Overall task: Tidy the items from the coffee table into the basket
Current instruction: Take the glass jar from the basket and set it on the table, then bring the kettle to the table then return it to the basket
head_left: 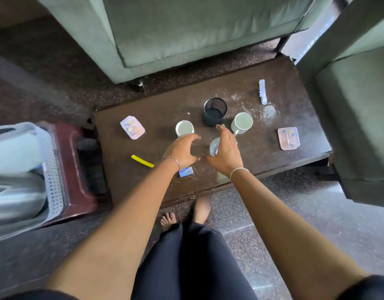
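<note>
Both empty, half-curled: left hand (pixel 182 150) by the mug (pixel 184 128) at its 12 o'clock, right hand (pixel 226 151) beside the glass (pixel 214 146), probably a two-at-once grab.

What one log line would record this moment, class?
left hand: open, beside left mug | right hand: open, beside glass | basket: left of table
</note>
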